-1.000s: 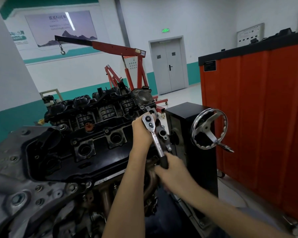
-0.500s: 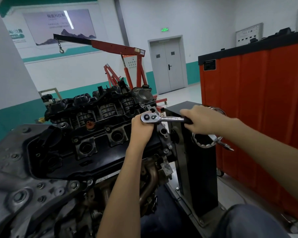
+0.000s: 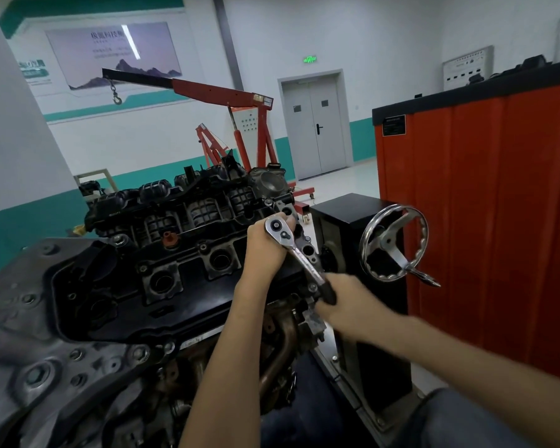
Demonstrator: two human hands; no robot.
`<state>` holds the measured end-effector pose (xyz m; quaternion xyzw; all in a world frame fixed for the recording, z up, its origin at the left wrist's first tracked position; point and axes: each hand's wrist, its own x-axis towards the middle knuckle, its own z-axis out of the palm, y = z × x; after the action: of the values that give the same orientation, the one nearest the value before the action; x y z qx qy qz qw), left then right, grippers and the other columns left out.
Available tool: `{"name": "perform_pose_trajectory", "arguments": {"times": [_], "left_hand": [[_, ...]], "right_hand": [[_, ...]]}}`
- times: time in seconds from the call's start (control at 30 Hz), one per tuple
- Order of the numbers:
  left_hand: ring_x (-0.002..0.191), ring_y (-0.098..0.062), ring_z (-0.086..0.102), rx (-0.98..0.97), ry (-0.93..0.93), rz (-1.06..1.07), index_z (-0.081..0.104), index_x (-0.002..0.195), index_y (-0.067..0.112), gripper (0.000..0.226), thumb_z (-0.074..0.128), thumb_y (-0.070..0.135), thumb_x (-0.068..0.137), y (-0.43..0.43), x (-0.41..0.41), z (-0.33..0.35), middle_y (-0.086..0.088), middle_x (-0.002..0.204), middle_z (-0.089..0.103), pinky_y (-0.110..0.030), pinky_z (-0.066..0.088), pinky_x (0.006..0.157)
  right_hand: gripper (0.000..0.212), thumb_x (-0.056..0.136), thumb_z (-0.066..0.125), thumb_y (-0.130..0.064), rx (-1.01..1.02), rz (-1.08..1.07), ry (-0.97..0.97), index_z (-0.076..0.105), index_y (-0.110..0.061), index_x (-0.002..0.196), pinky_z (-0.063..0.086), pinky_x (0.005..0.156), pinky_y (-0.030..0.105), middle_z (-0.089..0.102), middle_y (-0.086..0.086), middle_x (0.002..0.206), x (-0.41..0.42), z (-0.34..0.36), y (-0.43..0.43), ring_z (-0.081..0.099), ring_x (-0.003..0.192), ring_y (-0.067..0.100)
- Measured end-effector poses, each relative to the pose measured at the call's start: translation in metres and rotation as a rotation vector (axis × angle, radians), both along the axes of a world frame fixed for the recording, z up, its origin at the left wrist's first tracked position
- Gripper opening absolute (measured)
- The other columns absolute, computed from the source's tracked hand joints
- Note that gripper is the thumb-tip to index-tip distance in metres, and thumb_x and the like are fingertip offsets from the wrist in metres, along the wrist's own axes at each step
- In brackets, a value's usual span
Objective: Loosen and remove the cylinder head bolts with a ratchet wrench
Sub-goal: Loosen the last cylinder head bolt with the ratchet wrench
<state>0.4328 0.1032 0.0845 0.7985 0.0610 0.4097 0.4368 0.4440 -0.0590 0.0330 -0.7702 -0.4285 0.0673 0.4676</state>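
1. At frame centre, the left hand [image 3: 267, 250] curled round the head of the ratchet wrench [image 3: 299, 257] at the right end of the engine [image 3: 162, 279].
2. The right hand [image 3: 346, 310], blurred, gripped the wrench's black handle, which slanted toward the lower right.
3. A chrome handwheel [image 3: 393, 244] stood just right of the wrench, before a red cabinet [image 3: 498, 221].
4. A red engine hoist [image 3: 223, 95] filled the upper middle.

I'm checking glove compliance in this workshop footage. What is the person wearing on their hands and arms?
Nothing that shows. The left hand and right hand are ungloved, with no watch or wristband at either wrist. The left forearm and right forearm are bare to the frame edge, so no sleeve appears. The right side is motion-blurred.
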Motion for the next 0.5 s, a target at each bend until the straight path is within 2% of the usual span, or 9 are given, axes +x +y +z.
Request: {"name": "perform_pose_trajectory", "arguments": {"times": [0.03,0.1,0.17,0.23,0.3,0.33,0.4,0.5], "left_hand": [[0.045,-0.003,0.029,0.024,0.010,-0.014,0.039,0.041,0.031,0.059,0.058,0.008,0.092,0.001,-0.001,-0.001,0.012,0.042,0.034,-0.012,0.026,0.048],[0.046,0.001,0.038,0.076,0.020,-0.035,0.050,0.042,0.036,0.060,0.055,-0.001,0.089,0.002,-0.002,0.000,0.015,0.043,0.045,-0.010,0.030,0.050],[0.051,0.003,0.045,0.105,0.028,-0.021,0.059,0.048,0.037,0.056,0.054,-0.004,0.087,0.002,-0.003,0.002,0.016,0.049,0.054,-0.010,0.032,0.052],[0.053,0.000,0.045,0.089,0.000,0.045,0.056,0.054,0.029,0.046,0.054,-0.003,0.088,0.002,-0.001,0.002,0.013,0.050,0.053,-0.019,0.034,0.057],[0.054,-0.002,0.041,-0.029,-0.071,0.110,0.044,0.054,0.026,0.047,0.053,-0.001,0.091,0.002,0.002,-0.001,0.013,0.048,0.048,-0.028,0.034,0.064],[0.055,-0.003,0.039,-0.074,-0.100,0.118,0.040,0.054,0.027,0.049,0.054,0.000,0.092,0.001,0.004,-0.003,0.013,0.048,0.046,-0.031,0.034,0.066],[0.053,-0.005,0.033,-0.077,-0.129,0.092,0.033,0.053,0.029,0.053,0.055,0.004,0.093,-0.002,0.006,-0.007,0.014,0.045,0.041,-0.032,0.031,0.063],[0.049,-0.004,0.026,-0.032,-0.139,0.074,0.028,0.052,0.028,0.055,0.056,0.000,0.090,-0.011,0.008,-0.008,0.013,0.043,0.034,-0.030,0.025,0.058]], "right_hand": [[0.019,0.083,0.058,-0.005,-0.092,0.017,-0.058,0.053,-0.021,0.076,0.039,0.039,0.021,0.052,-0.003,0.061,0.015,0.011,-0.010,0.047,0.040,0.002],[0.016,0.088,0.058,-0.012,-0.293,-0.014,-0.344,0.051,-0.025,0.082,0.035,0.039,0.011,0.052,-0.005,0.066,0.048,0.041,-0.024,0.050,0.047,0.000],[0.009,0.090,0.056,-0.018,-0.414,-0.104,-0.664,0.049,-0.021,0.085,0.030,0.043,0.015,0.048,-0.007,0.066,0.070,0.073,-0.029,0.046,0.053,0.001],[0.014,0.089,0.056,-0.020,-0.413,-0.157,-0.809,0.043,-0.022,0.083,0.025,0.046,0.017,0.044,-0.008,0.063,0.075,0.085,-0.026,0.041,0.054,0.001],[0.018,0.087,0.058,-0.021,-0.348,-0.172,-0.739,0.042,-0.025,0.079,0.025,0.046,0.016,0.044,-0.009,0.064,0.063,0.072,-0.021,0.042,0.054,0.001],[0.020,0.086,0.059,-0.021,-0.290,-0.173,-0.637,0.042,-0.027,0.076,0.027,0.045,0.017,0.046,-0.009,0.065,0.053,0.057,-0.019,0.044,0.054,0.002],[0.019,0.085,0.061,-0.018,-0.129,-0.143,-0.303,0.047,-0.026,0.073,0.034,0.045,0.020,0.051,-0.004,0.068,0.025,0.021,-0.013,0.048,0.053,0.007],[0.004,0.080,0.058,-0.008,0.151,-0.118,0.084,0.054,-0.007,0.081,0.037,0.047,0.028,0.052,0.004,0.064,-0.020,-0.020,0.011,0.045,0.051,0.013]]}}
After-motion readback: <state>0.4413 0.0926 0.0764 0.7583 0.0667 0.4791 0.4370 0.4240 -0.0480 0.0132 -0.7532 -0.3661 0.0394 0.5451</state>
